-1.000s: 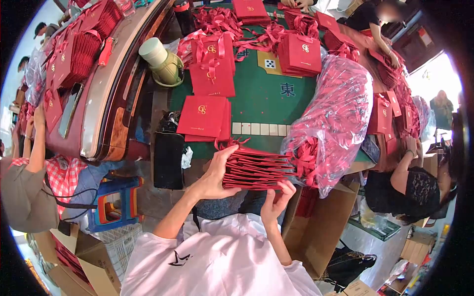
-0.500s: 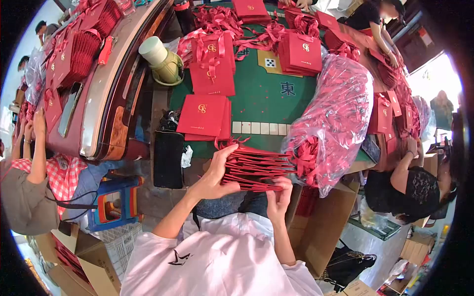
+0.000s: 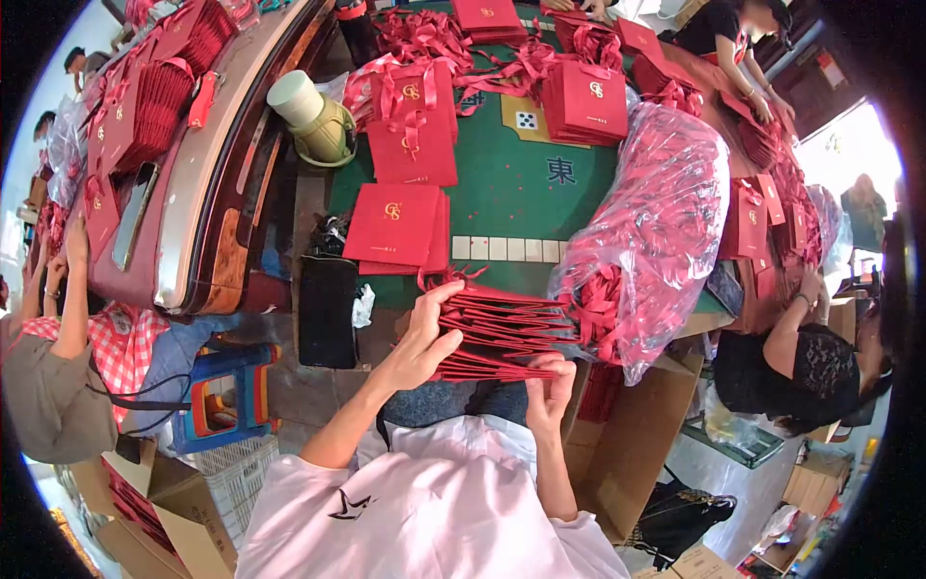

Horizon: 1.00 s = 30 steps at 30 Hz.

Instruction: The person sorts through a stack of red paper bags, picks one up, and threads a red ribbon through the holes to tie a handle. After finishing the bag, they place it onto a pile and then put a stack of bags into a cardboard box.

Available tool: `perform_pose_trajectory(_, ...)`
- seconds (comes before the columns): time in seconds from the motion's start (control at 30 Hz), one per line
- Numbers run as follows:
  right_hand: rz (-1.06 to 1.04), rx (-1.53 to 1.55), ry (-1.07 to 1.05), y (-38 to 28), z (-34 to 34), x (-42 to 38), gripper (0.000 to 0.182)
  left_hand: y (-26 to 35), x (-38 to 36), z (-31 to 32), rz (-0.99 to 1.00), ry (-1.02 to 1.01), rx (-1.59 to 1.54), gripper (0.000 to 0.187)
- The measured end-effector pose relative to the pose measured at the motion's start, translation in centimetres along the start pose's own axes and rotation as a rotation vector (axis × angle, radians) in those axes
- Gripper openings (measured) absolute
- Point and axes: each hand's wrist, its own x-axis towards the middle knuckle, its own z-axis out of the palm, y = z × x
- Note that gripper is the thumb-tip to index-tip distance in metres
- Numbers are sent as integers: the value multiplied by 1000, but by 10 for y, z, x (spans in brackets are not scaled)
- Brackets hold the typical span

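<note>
Between my hands is a stack of flat red gift bags (image 3: 506, 318), edges toward me, held at the table's near edge above my lap. My left hand (image 3: 420, 338) grips the stack's left side, its thumb pressed in among the edges partway down. My right hand (image 3: 550, 386) pinches the lower right corner with thumb and fingers. The lowest bags sit slightly apart from those above. Just beyond the stack, a pile of red gift bags with gold print (image 3: 394, 227) lies on the green table (image 3: 502, 207). Red ribbons (image 3: 598, 309) in a clear plastic bag (image 3: 666, 222) are right of the stack.
More red bags with ribbons (image 3: 588, 101) lie farther back. A green cup holder with a pale-lidded container (image 3: 323, 125) hangs at the table's left edge. An open cardboard box (image 3: 632, 444) stands at my right, a blue stool (image 3: 227, 386) at left. Other people work around the tables.
My left thumb has shifted up and into the stack, and a gap shows above the lowest bags. My right hand has moved slightly down with its corner.
</note>
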Motion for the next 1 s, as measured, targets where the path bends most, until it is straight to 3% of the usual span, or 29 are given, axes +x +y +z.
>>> perform_pose_trajectory(0.37, -24, -68, 86, 3, 0, 5, 28, -6, -1, -3, -12, -22, -47, 65)
perform_pose_trajectory(0.47, -88, -223, 118, 4, 4, 4, 26, -6, -3, -2, 46, -50, -18, 77)
perform_pose_trajectory(0.57, -99, -274, 172, 11, 6, 2, 27, 3, 0, 1, 103, 6, 200, 116)
perform_pose_trajectory(0.77, -87, -391, 216, 12, 7, 4, 33, -8, -3, 11, 131, 79, 249, 105)
perform_pose_trajectory(0.83, -104, -236, 270, 19, 6, 3, 38, -9, -3, 11, 146, 86, 255, 105)
perform_pose_trajectory(1.0, -72, -338, 158, 21, -5, 5, 43, -6, -4, 11, 154, 99, 262, 104)
